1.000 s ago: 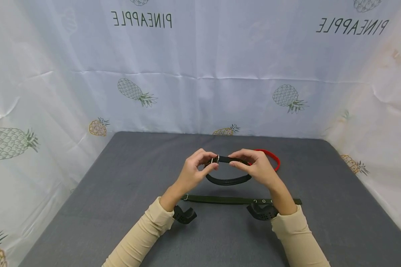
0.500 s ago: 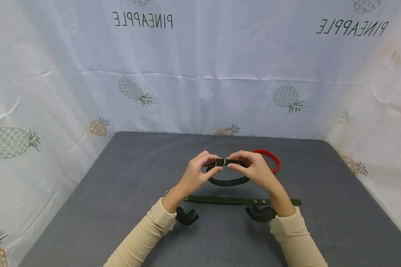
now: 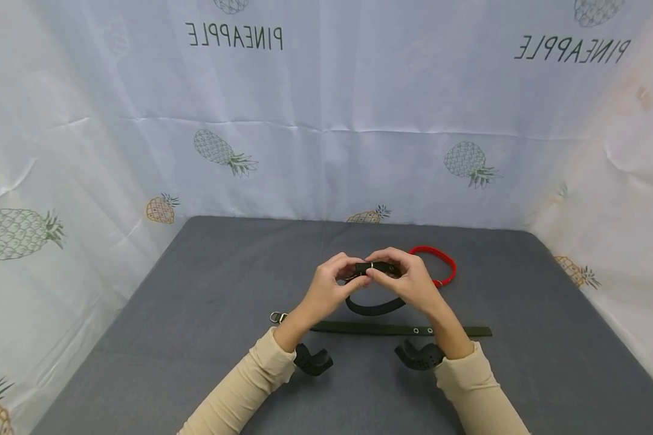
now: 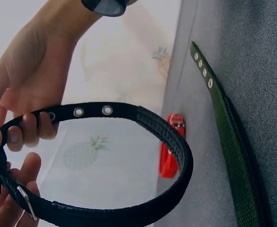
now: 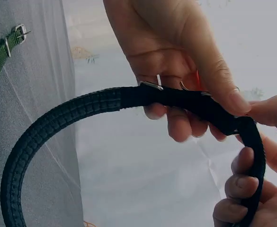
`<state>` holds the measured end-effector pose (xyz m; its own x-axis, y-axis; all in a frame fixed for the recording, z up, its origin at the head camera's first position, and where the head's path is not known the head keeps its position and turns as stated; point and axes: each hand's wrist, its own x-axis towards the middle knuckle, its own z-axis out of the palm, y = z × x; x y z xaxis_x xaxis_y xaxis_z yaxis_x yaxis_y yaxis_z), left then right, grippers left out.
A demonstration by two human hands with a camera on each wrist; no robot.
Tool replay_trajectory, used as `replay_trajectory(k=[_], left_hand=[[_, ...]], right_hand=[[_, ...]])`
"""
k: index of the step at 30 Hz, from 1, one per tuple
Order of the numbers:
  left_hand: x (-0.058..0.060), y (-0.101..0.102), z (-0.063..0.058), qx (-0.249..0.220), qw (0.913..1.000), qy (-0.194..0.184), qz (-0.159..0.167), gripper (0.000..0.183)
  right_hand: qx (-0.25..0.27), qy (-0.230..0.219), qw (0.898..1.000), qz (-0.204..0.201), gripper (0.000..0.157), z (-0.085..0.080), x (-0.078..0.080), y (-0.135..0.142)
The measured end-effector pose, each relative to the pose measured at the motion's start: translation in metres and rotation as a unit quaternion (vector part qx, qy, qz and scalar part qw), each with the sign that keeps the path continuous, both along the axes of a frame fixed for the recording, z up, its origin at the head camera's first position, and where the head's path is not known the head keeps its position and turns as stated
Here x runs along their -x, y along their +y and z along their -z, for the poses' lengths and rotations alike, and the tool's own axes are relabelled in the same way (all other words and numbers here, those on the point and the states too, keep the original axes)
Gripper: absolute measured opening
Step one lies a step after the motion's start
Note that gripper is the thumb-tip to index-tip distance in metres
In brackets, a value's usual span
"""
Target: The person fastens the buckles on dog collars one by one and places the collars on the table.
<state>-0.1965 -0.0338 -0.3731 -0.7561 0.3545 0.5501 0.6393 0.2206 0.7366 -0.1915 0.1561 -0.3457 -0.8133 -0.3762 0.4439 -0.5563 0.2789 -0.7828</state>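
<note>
A black dog collar [image 3: 376, 310], bent into a loop, is held up over the table between both hands. My left hand [image 3: 331, 289] grips its buckle end; the metal buckle and ring show by the fingers in the left wrist view. The eyelet end is pinched by my right hand [image 3: 412, 283], fingers curled around the strap [image 4: 93, 109]. Thumbs of both hands meet close together at the buckle. In the right wrist view the padded part of the collar [image 5: 17, 156] arcs down to the left.
A green collar [image 3: 359, 328] lies stretched across the grey table [image 3: 217, 266], nearer the body, below the wrists. Behind the right hand lies a red collar [image 3: 451, 266] in a loop. A white pineapple-print curtain [image 3: 326, 169] surrounds the table's back and sides.
Both hands have come closer together, the left moving right and slightly down with the buckle end. The collar's eyelet end now sits farther into the buckle area; its loop has shifted right.
</note>
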Motion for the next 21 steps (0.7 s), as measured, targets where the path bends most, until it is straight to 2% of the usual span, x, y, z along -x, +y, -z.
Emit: replay_trajectory(k=[8, 14, 21], left_hand=[[-0.0004, -0.0008, 0.003, -0.023, 0.9994, 0.012, 0.022, 0.034], [0.002, -0.003, 0.0026, -0.069, 0.9975, 0.012, 0.005, 0.034], [0.0002, -0.0085, -0.0042, -0.118, 0.9929, 0.002, -0.013, 0.035]], right_hand=[[0.029, 0.02, 0.998, 0.043, 0.015, 0.0018, -0.0011, 0.0017], [0.033, 0.019, 0.999, 0.037, 0.014, 0.0004, 0.0007, 0.0018], [0.038, 0.016, 0.999, 0.028, 0.013, -0.0016, -0.0016, -0.0011]])
